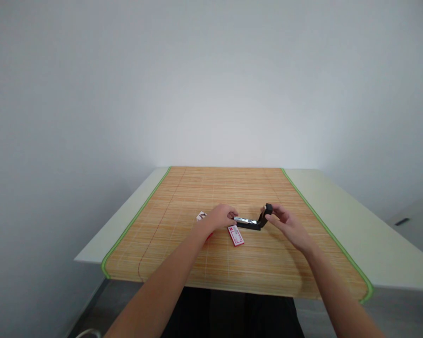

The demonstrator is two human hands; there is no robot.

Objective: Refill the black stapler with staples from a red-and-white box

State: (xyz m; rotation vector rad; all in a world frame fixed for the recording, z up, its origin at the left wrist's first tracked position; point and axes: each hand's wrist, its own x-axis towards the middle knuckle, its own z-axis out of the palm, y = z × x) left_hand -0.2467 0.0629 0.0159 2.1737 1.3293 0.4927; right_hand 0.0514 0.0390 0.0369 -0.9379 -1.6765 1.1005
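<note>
**A:** What takes up most of the view?

**B:** A plain white wall, filling the whole upper half. Below it is a pale counter, and a bamboo mat with a green border covers the counter's middle from the far edge to the near one.

**A:** And the person?

**B:** Two bare forearms come in from the bottom and meet near the middle of the mat. The left hand is curled, knuckles up. The right hand is just across from it, palm turned inward.

**A:** What lies between them?

**B:** A black stapler, lying on the mat and swung open. Its base is flat, its silver rail points toward the left hand, and its top arm stands up at the right end.

**A:** Who has hold of it?

**B:** The right hand grasps the raised top arm between thumb and fingers. The left hand's fingertips are at the end of the silver rail. I cannot tell whether they pinch it or only touch it.

**A:** Anything smaller?

**B:** A little red and white box lies flat on the mat just in front of the stapler, below the left hand's fingers. A second small white and red packet shows behind the left hand. It is partly hidden by the wrist and too small to read.
</note>
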